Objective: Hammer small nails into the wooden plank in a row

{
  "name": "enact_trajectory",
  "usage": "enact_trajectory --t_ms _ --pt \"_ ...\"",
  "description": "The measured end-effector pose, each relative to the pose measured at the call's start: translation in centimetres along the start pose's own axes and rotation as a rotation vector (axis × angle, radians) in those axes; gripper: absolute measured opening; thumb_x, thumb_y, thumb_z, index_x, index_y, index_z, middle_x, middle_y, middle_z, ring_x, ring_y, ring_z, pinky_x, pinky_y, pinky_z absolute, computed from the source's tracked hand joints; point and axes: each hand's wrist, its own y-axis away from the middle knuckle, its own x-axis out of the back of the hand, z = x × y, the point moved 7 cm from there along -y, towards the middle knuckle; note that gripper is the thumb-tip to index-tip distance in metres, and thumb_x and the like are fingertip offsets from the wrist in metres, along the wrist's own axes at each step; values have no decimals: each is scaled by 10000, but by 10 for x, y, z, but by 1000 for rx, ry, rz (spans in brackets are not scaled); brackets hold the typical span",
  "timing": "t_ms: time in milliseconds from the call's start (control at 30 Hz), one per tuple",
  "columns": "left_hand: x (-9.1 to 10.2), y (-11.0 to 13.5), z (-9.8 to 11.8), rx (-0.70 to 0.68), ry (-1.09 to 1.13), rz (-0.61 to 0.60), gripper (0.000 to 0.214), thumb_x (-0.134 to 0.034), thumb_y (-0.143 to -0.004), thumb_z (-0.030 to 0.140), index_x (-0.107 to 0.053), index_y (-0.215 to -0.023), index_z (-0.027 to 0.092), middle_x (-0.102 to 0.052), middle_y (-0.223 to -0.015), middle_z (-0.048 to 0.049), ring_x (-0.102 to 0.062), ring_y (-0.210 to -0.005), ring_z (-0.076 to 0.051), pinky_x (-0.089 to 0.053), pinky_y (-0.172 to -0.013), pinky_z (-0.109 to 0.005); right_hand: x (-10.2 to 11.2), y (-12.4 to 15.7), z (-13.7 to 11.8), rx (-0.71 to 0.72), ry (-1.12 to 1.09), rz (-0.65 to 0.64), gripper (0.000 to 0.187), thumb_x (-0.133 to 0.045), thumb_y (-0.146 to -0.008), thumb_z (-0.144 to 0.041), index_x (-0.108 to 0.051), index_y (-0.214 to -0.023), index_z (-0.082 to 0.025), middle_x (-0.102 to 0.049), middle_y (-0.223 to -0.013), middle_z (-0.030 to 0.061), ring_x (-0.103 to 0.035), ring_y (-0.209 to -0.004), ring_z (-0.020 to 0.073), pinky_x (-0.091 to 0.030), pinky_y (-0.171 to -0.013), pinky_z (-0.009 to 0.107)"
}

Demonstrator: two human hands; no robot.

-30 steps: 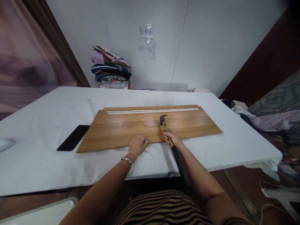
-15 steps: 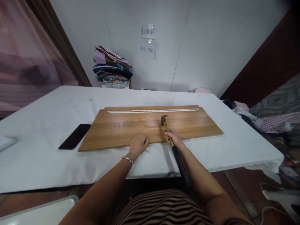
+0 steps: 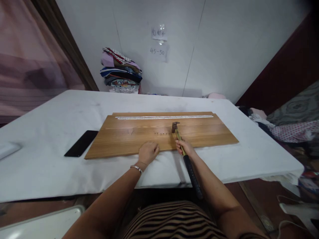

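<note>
My right hand (image 3: 183, 146) is wrapped round the shaft of a claw hammer (image 3: 189, 169), gripping it above the black handle sleeve. The rusty hammer head is at a short row of small nails (image 3: 161, 134) on a wooden board (image 3: 199, 132); whether it touches one I cannot tell. My left hand (image 3: 149, 152) rests at the board's near edge with its fingers curled in; what they hold, if anything, is hidden. Two thin white strips (image 3: 164, 117) run along the board's far side. A few thin marks or loose nails (image 3: 131, 131) show on its left part.
A black phone-like slab (image 3: 81, 143) lies left of the board on the white-covered table (image 3: 45, 132). Folded clothes (image 3: 121, 71) are stacked at the back by the wall. Paper notes (image 3: 159, 43) are taped to the wall. More cloth (image 3: 294, 131) is heaped at the right.
The camera view has shifted slightly. Both hands and the hammer keep nearly the same places on the board.
</note>
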Motion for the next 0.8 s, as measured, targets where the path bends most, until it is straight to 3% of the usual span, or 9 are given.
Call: enact_trajectory --t_ms 800 --pt "-1 0 -1 1 4 16 323 -429 -953 305 -616 -713 194 -650 -755 -64 -568 -766 -189 -348 -700 -315 -1 -1 -1 10 13 -16 418 -692 -631 -401 -448 -919 -221 -446 -481 -142 -375 -284 66 -251 -269 195"
